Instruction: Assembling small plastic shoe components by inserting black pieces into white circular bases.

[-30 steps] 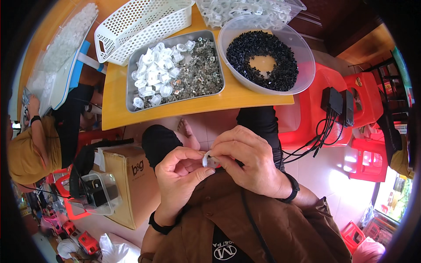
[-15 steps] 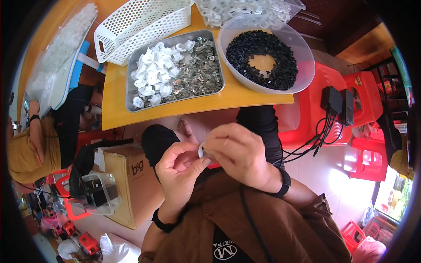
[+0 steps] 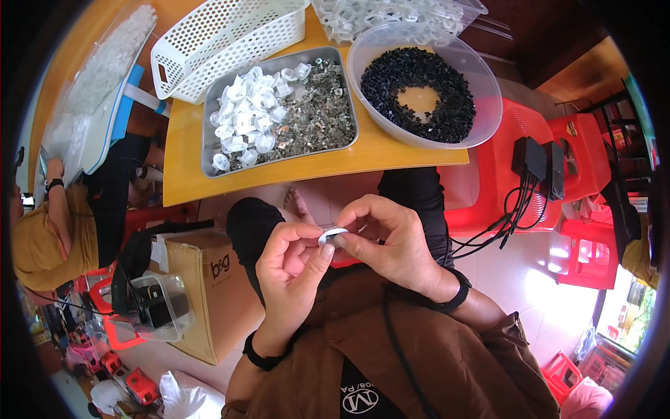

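Note:
Both hands meet over my lap, below the table edge. My left hand (image 3: 293,269) and my right hand (image 3: 391,241) pinch a small white plastic cap (image 3: 332,235) between their fingertips. On the yellow table (image 3: 335,162) above them lies a grey metal tray (image 3: 209,150) with a heap of white caps (image 3: 244,122) on its left and small metal bits (image 3: 317,115) on its right. To the tray's right stands a clear plastic bowl (image 3: 488,91) with a ring of small black parts (image 3: 412,70).
A white perforated basket (image 3: 223,38) and bags of clear parts (image 3: 391,14) lie at the table's far side. A cardboard box (image 3: 209,293) and a clear container (image 3: 157,307) are at my left. Red stools (image 3: 579,146) carry black adapters with cables. Another person (image 3: 49,230) sits far left.
My hands have shifted slightly and turned the white cap between the fingertips; it now shows edge-on as a ring. Nothing on the table has moved.

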Demonstrator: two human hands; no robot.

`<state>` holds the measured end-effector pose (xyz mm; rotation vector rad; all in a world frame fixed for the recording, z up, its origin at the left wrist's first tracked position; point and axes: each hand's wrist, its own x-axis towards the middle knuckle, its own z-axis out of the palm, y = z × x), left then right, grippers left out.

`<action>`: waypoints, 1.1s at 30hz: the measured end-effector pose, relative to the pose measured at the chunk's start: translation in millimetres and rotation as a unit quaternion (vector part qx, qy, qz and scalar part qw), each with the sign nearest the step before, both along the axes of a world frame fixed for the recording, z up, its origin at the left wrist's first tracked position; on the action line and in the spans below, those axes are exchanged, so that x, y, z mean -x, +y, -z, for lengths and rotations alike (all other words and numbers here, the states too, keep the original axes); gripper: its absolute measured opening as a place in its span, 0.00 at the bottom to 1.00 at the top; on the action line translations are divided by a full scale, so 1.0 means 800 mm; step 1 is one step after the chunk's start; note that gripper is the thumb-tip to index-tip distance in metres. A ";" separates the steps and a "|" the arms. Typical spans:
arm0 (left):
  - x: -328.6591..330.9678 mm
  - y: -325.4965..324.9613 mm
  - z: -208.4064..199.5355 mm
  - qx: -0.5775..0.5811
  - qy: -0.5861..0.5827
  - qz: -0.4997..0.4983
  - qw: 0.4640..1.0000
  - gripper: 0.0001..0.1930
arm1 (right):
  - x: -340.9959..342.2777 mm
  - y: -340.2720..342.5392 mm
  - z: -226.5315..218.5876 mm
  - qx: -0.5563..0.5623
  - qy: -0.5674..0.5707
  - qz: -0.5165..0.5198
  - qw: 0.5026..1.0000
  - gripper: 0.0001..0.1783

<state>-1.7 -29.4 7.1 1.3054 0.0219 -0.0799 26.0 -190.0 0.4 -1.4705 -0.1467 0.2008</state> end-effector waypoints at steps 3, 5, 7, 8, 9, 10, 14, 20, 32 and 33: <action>0.001 0.001 -0.001 -0.038 -0.049 -0.004 0.998 0.09 | 0.001 -0.002 -0.007 0.052 -0.069 -0.013 0.996 0.10; 0.000 -0.002 -0.003 -0.059 -0.062 -0.016 0.996 0.09 | 0.000 -0.001 -0.013 0.060 -0.077 -0.005 0.995 0.10; 0.000 -0.003 -0.004 -0.080 -0.076 -0.027 0.994 0.09 | 0.001 0.000 -0.014 0.069 -0.086 0.003 0.994 0.09; -0.001 -0.002 -0.004 -0.109 -0.090 -0.028 0.990 0.09 | 0.001 0.000 -0.014 0.070 -0.090 0.003 0.993 0.09; -0.001 -0.002 -0.004 -0.137 -0.104 -0.028 0.985 0.08 | 0.002 0.000 -0.015 0.072 -0.094 0.003 0.993 0.09; -0.001 -0.003 -0.004 -0.136 -0.104 -0.028 0.985 0.08 | 0.003 0.001 -0.015 0.073 -0.094 0.004 0.993 0.09; 0.000 -0.002 -0.002 -0.158 -0.123 -0.022 0.980 0.09 | 0.003 0.002 -0.012 0.070 -0.109 0.006 0.991 0.09; -0.001 -0.002 -0.007 -0.181 -0.131 -0.028 0.974 0.11 | 0.004 0.002 -0.012 0.064 -0.127 0.009 0.990 0.09; 0.001 -0.001 -0.003 -0.104 -0.063 -0.019 0.992 0.11 | -0.002 0.006 0.002 0.014 -0.089 0.020 0.996 0.09; 0.001 0.000 -0.003 -0.081 -0.041 -0.022 0.996 0.11 | -0.003 0.005 0.000 0.024 -0.099 0.012 0.995 0.09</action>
